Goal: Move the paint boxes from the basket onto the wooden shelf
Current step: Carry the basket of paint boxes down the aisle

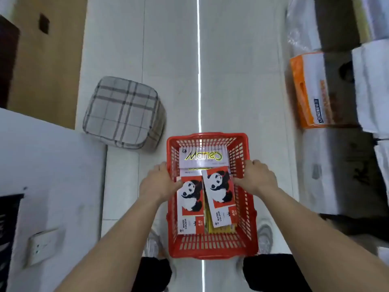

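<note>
A red plastic basket (pixel 248 209) stands on the floor between my feet. Inside lie two red-and-white panda watercolour boxes side by side, the left panda box (pixel 189 207) and the tilted right panda box (pixel 221 190). A white "Marie's" box (pixel 202 157) lies at the far end, and yellow boxes (pixel 221 228) sit underneath. My left hand (pixel 160 182) reaches over the left wall, fingers closed on the left panda box's edge. My right hand (pixel 259 178) reaches over the right wall and grips the right panda box's edge.
A grey plaid cushion stool (pixel 122 112) sits on the floor at left. A white counter (pixel 52 175) with a socket fills the near left, and a wooden panel (pixel 48 60) stands behind it. Wrapped cartons, one orange (pixel 311 91), line the right side.
</note>
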`<move>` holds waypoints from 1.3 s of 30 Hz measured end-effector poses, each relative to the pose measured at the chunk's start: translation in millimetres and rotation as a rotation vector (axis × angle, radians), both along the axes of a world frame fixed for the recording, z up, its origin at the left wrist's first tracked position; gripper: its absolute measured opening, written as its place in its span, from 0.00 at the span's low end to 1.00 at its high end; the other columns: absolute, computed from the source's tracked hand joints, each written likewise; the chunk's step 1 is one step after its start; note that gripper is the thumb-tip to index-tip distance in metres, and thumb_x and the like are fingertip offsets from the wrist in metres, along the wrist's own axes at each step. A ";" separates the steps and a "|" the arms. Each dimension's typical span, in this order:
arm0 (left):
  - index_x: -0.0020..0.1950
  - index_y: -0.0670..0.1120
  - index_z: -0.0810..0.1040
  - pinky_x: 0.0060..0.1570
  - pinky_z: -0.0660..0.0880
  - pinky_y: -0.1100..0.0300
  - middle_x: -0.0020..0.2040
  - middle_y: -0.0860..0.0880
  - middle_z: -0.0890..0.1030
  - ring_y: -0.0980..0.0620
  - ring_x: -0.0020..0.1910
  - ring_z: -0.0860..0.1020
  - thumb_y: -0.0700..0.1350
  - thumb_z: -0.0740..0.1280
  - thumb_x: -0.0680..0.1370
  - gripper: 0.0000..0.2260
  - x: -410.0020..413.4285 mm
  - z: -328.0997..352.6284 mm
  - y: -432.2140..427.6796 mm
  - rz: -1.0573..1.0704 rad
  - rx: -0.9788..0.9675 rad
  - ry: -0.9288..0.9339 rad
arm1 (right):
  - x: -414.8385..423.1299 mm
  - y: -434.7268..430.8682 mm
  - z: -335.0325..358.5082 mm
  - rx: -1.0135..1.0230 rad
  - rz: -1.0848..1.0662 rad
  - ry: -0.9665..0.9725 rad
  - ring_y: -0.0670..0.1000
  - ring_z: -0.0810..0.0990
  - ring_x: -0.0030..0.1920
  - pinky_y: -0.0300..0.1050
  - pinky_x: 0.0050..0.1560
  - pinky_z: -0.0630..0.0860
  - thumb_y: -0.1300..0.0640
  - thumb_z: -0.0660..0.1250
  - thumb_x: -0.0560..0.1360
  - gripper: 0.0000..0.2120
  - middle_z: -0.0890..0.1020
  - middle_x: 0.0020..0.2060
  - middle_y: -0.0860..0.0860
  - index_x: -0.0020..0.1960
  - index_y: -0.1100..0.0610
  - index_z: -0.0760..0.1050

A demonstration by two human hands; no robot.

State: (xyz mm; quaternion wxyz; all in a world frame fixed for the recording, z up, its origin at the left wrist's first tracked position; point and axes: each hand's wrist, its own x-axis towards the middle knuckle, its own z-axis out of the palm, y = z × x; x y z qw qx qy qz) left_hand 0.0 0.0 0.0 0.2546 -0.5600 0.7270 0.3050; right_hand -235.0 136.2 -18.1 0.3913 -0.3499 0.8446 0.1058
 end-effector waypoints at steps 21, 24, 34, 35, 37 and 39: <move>0.65 0.43 0.69 0.38 0.72 0.58 0.49 0.48 0.81 0.53 0.38 0.77 0.42 0.60 0.83 0.10 34.8 -86.5 53.3 0.383 -0.025 0.310 | 22.7 79.2 -83.6 -0.308 -0.653 -0.138 0.59 0.82 0.49 0.47 0.50 0.75 0.57 0.61 0.85 0.13 0.85 0.53 0.58 0.65 0.62 0.76; 0.65 0.43 0.69 0.41 0.71 0.57 0.48 0.51 0.79 0.50 0.42 0.77 0.42 0.61 0.83 0.11 25.2 -12.4 41.8 0.372 -0.037 0.335 | 13.2 77.3 -8.8 -0.333 -0.648 -0.159 0.53 0.78 0.46 0.44 0.49 0.73 0.57 0.61 0.85 0.14 0.84 0.53 0.55 0.66 0.62 0.75; 0.64 0.42 0.72 0.45 0.72 0.54 0.55 0.42 0.83 0.41 0.51 0.81 0.43 0.64 0.82 0.12 -46.6 302.4 5.4 0.357 -0.121 0.321 | -73.3 51.9 300.0 -0.434 -0.568 -0.181 0.58 0.85 0.56 0.47 0.53 0.76 0.54 0.61 0.85 0.16 0.85 0.59 0.55 0.70 0.60 0.74; 0.65 0.43 0.74 0.45 0.73 0.55 0.55 0.44 0.83 0.42 0.51 0.81 0.42 0.64 0.81 0.12 -55.5 331.7 0.9 0.376 -0.135 0.350 | -83.9 46.5 328.2 -0.449 -0.561 -0.179 0.58 0.84 0.56 0.46 0.52 0.76 0.53 0.61 0.85 0.17 0.84 0.59 0.54 0.69 0.60 0.74; 0.65 0.47 0.76 0.45 0.75 0.56 0.53 0.48 0.84 0.47 0.49 0.82 0.42 0.65 0.80 0.13 -74.2 386.0 -10.7 0.404 -0.165 0.427 | -106.2 32.2 377.2 -0.507 -0.541 -0.150 0.59 0.84 0.56 0.47 0.52 0.77 0.53 0.62 0.85 0.16 0.85 0.58 0.55 0.68 0.60 0.75; 0.63 0.49 0.78 0.47 0.78 0.54 0.51 0.50 0.85 0.49 0.47 0.83 0.42 0.65 0.80 0.12 -91.1 428.7 -26.3 0.422 -0.184 0.476 | -128.1 14.2 416.6 -0.554 -0.519 -0.115 0.62 0.84 0.57 0.48 0.53 0.77 0.54 0.63 0.84 0.15 0.86 0.58 0.58 0.66 0.61 0.77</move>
